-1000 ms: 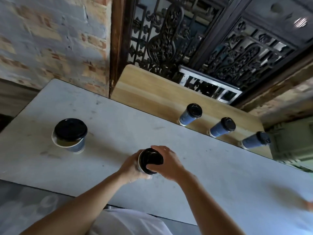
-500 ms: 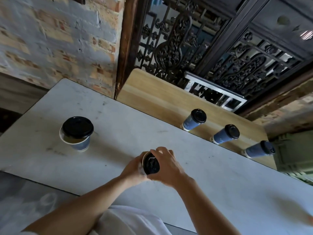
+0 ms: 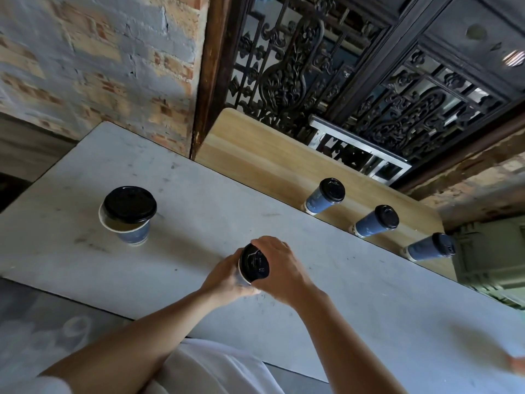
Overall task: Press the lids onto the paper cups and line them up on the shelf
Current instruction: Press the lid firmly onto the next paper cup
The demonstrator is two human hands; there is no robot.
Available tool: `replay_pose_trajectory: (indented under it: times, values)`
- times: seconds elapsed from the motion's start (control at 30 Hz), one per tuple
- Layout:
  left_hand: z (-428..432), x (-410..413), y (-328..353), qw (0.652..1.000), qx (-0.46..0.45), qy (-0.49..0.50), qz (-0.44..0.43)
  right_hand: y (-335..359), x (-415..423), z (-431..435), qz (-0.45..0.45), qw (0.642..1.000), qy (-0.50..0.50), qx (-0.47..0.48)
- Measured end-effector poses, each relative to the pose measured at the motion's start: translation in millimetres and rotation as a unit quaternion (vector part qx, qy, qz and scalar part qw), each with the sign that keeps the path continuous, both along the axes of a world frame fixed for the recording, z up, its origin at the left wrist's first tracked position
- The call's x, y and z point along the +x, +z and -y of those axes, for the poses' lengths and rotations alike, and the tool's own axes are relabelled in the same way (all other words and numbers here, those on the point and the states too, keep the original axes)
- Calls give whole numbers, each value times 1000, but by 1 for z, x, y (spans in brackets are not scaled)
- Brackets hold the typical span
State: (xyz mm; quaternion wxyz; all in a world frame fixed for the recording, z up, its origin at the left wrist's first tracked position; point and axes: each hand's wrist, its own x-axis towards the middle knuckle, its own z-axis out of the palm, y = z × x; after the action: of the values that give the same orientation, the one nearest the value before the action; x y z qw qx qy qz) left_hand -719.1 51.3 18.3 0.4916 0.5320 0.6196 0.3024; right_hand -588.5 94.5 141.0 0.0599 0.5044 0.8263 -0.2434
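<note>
Both hands work one paper cup [image 3: 246, 275] above the grey counter [image 3: 369, 308]: the left hand [image 3: 224, 280] wraps its side while the right hand [image 3: 279, 270] clamps the black lid [image 3: 254, 264] at the rim. The cup tilts; uneven pressure could buckle the wall or leave the lid half-seated. Three capped cups [image 3: 372, 224] line the wooden shelf [image 3: 255, 149]; another cup [image 3: 127, 220] waits, its lid askew.

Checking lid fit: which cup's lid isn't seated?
The lone cup at the table's left: its lid sits off-centre, exposing the rim. The shelf cups look capped.
</note>
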Motion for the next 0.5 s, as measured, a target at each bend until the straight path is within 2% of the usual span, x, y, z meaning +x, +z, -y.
replay_pose_trajectory:
  times: [0.13,0.5]
  values:
    - [1,2,5,1000,10,-9,-8,-2,0,4,33,999,10,-21]
    - [3,2,6,1000,-10,6,9,-5,0,0,43,998,18,-35]
